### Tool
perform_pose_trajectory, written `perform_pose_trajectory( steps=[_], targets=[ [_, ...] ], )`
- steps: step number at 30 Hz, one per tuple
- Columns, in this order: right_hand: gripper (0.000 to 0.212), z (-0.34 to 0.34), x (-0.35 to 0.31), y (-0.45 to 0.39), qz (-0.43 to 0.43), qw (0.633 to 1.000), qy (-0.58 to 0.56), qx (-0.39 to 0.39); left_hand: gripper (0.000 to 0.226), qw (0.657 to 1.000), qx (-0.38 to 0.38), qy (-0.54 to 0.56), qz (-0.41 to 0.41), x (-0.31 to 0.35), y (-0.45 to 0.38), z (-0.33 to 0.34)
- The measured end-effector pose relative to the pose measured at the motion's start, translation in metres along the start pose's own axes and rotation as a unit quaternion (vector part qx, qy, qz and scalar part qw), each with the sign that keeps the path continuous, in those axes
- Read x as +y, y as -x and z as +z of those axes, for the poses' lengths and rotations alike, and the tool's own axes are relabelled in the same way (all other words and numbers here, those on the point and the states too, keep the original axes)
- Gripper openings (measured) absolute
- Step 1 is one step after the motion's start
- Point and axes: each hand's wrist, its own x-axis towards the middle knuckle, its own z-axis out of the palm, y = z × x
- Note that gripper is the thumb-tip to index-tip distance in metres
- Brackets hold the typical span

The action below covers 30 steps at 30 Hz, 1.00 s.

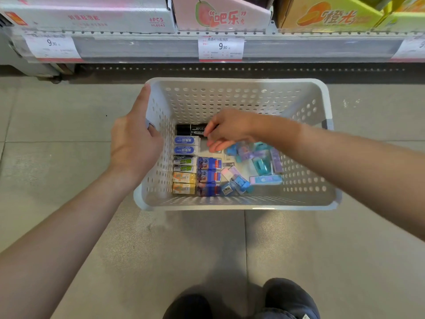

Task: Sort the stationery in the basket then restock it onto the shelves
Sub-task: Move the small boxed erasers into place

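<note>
A white perforated basket sits on the floor below the shelf. My left hand grips its left rim. Inside, along the left, lie black markers, blue erasers, green and orange erasers and dark blue boxes in neat rows. A loose pile of pastel blue and purple correction tapes lies to the right. My right hand reaches into the basket, fingers at the end of the black markers; it is blurred and whether it grips one is unclear.
The shelf edge with price tags runs across the top, with cardboard display boxes above it. Grey floor tiles surround the basket. My dark shoes are at the bottom edge.
</note>
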Motion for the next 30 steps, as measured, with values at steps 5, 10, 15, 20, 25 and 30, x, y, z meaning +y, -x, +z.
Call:
perform_pose_trajectory(
  steps=[5, 10, 15, 20, 25, 30],
  targets=[
    [0.014, -0.041, 0.006, 0.030, -0.021, 0.984, 0.174, -0.033, 0.071, 1.000, 0.001, -0.017, -0.001, -0.003, -0.002, 0.002],
    [0.034, -0.039, 0.032, 0.043, -0.013, 0.876, 0.477, -0.070, 0.070, 1.000, 0.000, -0.029, -0.003, 0.000, 0.000, 0.001],
    [0.036, -0.007, 0.068, 0.049, 0.072, 0.763, 0.633, -0.109, 0.069, 0.999, 0.005, -0.047, 0.004, 0.000, -0.001, 0.001],
    [0.041, 0.007, 0.080, 0.053, 0.091, 0.755, 0.641, -0.104, 0.069, 0.998, 0.007, -0.059, -0.005, 0.001, -0.001, 0.001],
    [0.043, 0.008, 0.081, 0.056, 0.089, 0.756, 0.642, -0.091, 0.069, 0.999, 0.005, -0.054, -0.006, 0.003, 0.000, 0.000],
    [0.032, 0.013, 0.079, 0.050, 0.090, 0.749, 0.648, -0.106, 0.069, 0.999, 0.003, -0.039, -0.001, 0.003, 0.001, 0.000]
  ],
)
